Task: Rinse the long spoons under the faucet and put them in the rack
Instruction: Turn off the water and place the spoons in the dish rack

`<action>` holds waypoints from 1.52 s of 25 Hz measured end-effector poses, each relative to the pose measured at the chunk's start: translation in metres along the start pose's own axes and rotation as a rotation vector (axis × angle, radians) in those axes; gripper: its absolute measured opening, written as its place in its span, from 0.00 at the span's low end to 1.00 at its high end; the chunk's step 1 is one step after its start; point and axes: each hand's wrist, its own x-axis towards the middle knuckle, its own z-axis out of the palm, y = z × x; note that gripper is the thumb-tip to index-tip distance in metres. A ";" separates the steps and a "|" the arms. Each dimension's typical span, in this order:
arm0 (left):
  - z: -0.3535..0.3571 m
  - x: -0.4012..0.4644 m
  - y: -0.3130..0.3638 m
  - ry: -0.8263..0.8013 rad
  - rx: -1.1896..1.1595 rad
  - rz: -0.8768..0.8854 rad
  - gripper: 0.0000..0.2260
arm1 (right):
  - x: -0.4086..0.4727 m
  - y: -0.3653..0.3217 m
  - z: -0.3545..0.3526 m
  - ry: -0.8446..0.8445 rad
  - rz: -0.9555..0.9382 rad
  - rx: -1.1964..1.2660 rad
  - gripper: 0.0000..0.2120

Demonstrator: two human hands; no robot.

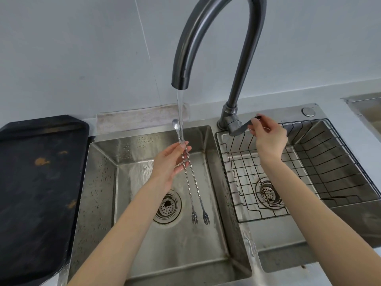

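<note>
The left hand [171, 162] fingers pinch two long spoons [186, 168] so the bowls above them catch the faucet [206, 38] stream; right hand [268, 139] fingers grip the lever [241, 127] to control flow, the empty rack [309, 162] just below

The top of the faucet [208, 38] arch runs out past the upper edge. Under its spout the water stream [180, 112] covers one of the two long spoons [186, 162], so only a single bowl shows clearly beside the stream. Where the left hand [171, 162] closes on them, the twisted stems vanish behind the fingers [181, 147]. Right of the faucet base, the right hand [268, 139] hides the end of the lever [245, 125]. Far right of the faucet, a second basin [367, 110] is cut by the frame edge. Far left, the black tray [37, 182] runs off the left edge. Both forearms leave the frame at the bottom.
</note>
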 end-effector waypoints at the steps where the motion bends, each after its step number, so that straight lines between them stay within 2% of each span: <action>1: 0.000 0.001 0.000 -0.005 0.004 0.000 0.05 | 0.000 -0.001 0.001 0.006 -0.018 -0.012 0.07; 4: 0.001 0.002 0.000 -0.015 0.002 0.002 0.05 | 0.002 -0.001 0.003 0.010 -0.055 -0.038 0.05; 7: 0.001 0.002 0.001 -0.012 -0.008 -0.001 0.06 | 0.012 -0.003 0.006 0.014 -0.039 -0.058 0.10; 14: 0.000 -0.001 0.006 -0.009 -0.016 -0.007 0.04 | 0.017 -0.007 0.006 -0.016 -0.028 -0.081 0.12; 18: 0.001 -0.004 0.007 -0.016 -0.002 -0.002 0.05 | -0.001 -0.015 0.013 -0.016 0.012 -0.088 0.20; 22: -0.001 -0.011 0.009 -0.015 -0.015 0.013 0.04 | -0.054 -0.015 0.026 -0.267 -0.026 -0.145 0.23; 25: -0.003 -0.016 0.009 -0.008 -0.017 0.034 0.04 | -0.081 -0.001 0.039 -0.542 -0.074 -0.328 0.19; 27: -0.006 -0.017 0.008 -0.013 -0.016 0.034 0.04 | -0.092 0.009 0.044 -0.664 -0.087 -0.393 0.14; 32: -0.013 -0.020 0.003 -0.001 -0.006 0.029 0.04 | -0.103 0.019 0.050 -0.705 -0.063 -0.374 0.06; 38: -0.017 -0.023 0.002 -0.010 -0.032 0.005 0.04 | -0.106 0.018 0.047 -0.690 -0.081 -0.362 0.09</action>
